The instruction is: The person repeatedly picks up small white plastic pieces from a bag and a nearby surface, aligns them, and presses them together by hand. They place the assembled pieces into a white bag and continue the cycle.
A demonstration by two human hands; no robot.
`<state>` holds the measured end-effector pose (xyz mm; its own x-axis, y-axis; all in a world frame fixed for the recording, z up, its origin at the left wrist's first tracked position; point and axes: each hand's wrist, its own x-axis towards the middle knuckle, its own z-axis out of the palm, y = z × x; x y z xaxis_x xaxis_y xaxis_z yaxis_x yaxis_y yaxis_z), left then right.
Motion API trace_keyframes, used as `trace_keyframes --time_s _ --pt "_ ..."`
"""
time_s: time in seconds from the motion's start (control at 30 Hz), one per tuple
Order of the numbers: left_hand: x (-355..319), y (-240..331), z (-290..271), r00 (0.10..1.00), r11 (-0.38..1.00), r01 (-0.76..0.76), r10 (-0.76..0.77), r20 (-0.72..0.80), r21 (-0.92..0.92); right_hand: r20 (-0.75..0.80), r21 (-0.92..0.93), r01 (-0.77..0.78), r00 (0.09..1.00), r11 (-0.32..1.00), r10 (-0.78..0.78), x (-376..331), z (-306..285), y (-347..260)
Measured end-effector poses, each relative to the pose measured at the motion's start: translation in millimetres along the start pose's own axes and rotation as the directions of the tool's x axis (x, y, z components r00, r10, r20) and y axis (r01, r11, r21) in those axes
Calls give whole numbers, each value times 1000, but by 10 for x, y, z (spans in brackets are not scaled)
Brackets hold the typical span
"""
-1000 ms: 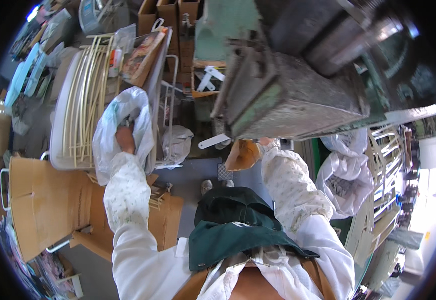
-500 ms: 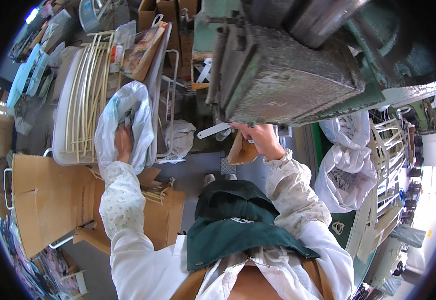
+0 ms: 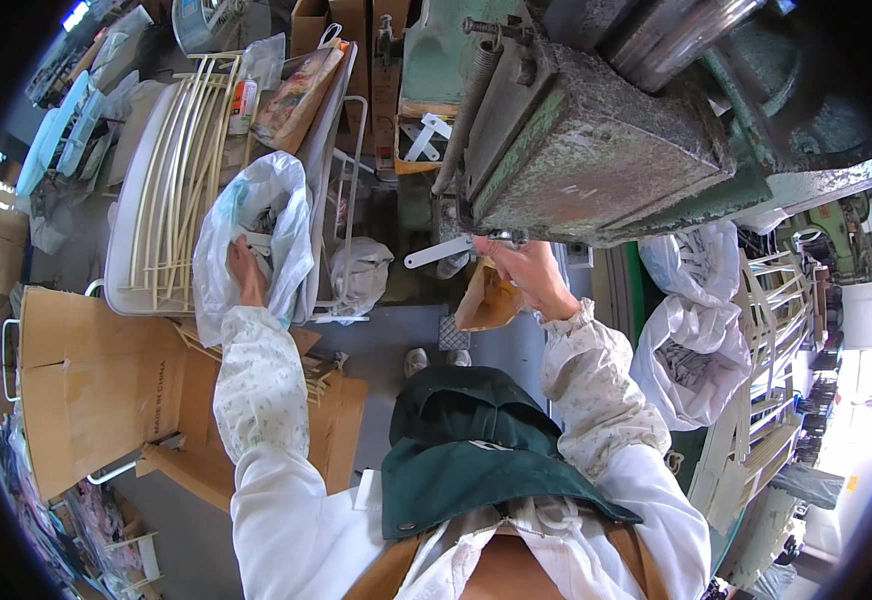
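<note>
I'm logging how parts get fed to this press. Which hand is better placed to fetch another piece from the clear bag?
Left. The left hand is already inside the clear plastic bag; the right hand is at the green press.

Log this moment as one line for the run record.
left hand: inside white plastic bag | right hand: holding flat white metal piece at green press machine

Landmark: brown cardboard box (image 3: 96, 385) with dark print on its side, lying open low at left. Above and right of it, clear plastic bag (image 3: 256, 235), left hand (image 3: 246, 275) reaching inside. Farther up, flat red-and-tan printed packet (image 3: 296, 90). Far right, 2 white plastic bags (image 3: 691, 340), stuffed full.
</note>
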<state>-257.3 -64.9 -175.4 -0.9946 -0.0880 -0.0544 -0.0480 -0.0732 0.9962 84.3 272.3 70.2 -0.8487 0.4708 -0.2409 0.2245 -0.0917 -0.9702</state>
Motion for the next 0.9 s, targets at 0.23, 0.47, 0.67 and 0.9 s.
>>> trace_keyframes --time_s 0.23,0.47,0.67,0.9 --pt "23 191 191 953 763 302 -256 162 -571 -117 45 -13 993 999 18 -233 -85 144" --pt "-306 617 165 932 804 319 -169 322 -502 -204 -63 63 976 996 -75 -439 -170 398" --pt "-2138 1455 696 817 842 518 -436 377 -151 -238 159 -56 967 986 93 -447 501 549" --pt "-2949 1715 855 699 828 558 -437 566 -49 -350 514 -4 912 858 213 -256 1140 393"
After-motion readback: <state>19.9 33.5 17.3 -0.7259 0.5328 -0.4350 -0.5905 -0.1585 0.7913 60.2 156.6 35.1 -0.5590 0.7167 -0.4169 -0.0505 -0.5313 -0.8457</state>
